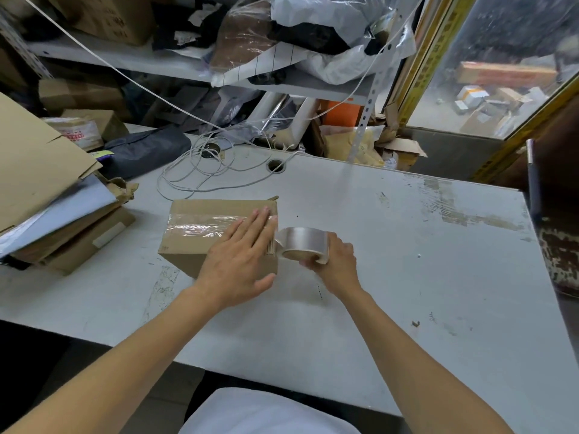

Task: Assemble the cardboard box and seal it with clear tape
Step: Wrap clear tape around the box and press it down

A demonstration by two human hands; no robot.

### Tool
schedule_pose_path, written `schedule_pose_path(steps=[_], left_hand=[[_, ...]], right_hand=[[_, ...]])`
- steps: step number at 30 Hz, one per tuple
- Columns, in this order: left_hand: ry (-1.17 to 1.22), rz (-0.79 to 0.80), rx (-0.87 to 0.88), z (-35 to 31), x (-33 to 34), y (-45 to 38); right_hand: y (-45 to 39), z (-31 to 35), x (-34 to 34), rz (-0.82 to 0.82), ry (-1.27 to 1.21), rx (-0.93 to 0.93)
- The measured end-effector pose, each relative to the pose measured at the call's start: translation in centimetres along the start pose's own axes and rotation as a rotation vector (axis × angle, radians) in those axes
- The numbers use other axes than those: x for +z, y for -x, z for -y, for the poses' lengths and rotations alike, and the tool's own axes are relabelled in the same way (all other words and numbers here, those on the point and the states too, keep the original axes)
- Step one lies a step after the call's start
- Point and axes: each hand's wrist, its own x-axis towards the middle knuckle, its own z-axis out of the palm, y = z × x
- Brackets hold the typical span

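A small brown cardboard box sits closed on the grey table, with a strip of clear tape running along its top seam. My left hand lies flat on the right end of the box top, fingers straight, pressing the tape down. Just right of the box, my right hand grips the roll of clear tape, held against the box's right side. The tape runs from the roll over the box edge under my left fingers.
Flattened cardboard sheets and boxes are stacked at the table's left. A loose white cable coils behind the box near a round hole. A cluttered shelf with bags stands beyond the table. A window is at the right.
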Motion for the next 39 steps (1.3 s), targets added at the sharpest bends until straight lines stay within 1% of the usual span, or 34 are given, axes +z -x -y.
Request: schedule_pose_path(steps=[2,3,5,7,11,12,16,19,21,23,26,31,35,37,39], left_hand=[[-0.016,0.001,0.01,1.4,0.0,0.5],[-0.02,0.001,0.014,2.1,0.0,0.8],[-0.021,-0.003,0.016,3.4,0.1,1.1],[-0.022,-0.009,0.021,4.2,0.2,1.3],[-0.009,-0.035,0.014,5.0,0.0,1.5],[-0.006,-0.043,0.009,4.9,0.0,1.6],[0.007,-0.055,-0.01,4.8,0.1,1.6],[-0.002,-0.052,-0.025,4.8,0.1,1.6],[-0.003,-0.051,-0.03,4.7,0.1,1.6],[-0.002,-0.052,-0.032,4.7,0.2,1.6],[0.009,-0.059,-0.035,4.6,0.1,1.6],[0.001,-0.053,-0.043,4.6,0.1,1.6],[0.003,-0.052,-0.042,4.6,-0.1,1.7],[0.004,-0.051,-0.042,4.6,-0.1,1.7],[0.005,-0.05,-0.043,4.6,-0.1,1.7]], right_hand=[[0.3,-0.9,-0.3,0.117,0.037,0.022],[0.6,-1.7,-0.3,0.141,0.048,0.046],[1.1,-3.5,-0.3,0.131,0.127,0.087],[1.6,-4.6,-0.2,0.121,0.2,0.085],[1.7,-4.8,0.3,0.086,0.274,0.067],[1.5,-4.7,0.5,0.065,0.256,0.078],[1.6,-4.0,-0.2,0.032,0.029,0.164],[2.5,-1.7,-1.6,0.032,-0.288,0.206],[3.3,0.4,-2.2,0.05,-0.481,0.156],[4.0,2.5,-2.4,0.102,-0.606,0.092],[4.7,4.9,-2.6,0.17,-0.769,0.06],[4.7,6.7,-2.4,0.221,-0.84,-0.017],[4.5,7.4,-1.9,0.224,-0.976,-0.012],[4.3,7.8,-1.7,0.212,-0.973,-0.004],[4.1,8.4,-1.4,0.186,-0.887,0.029]])
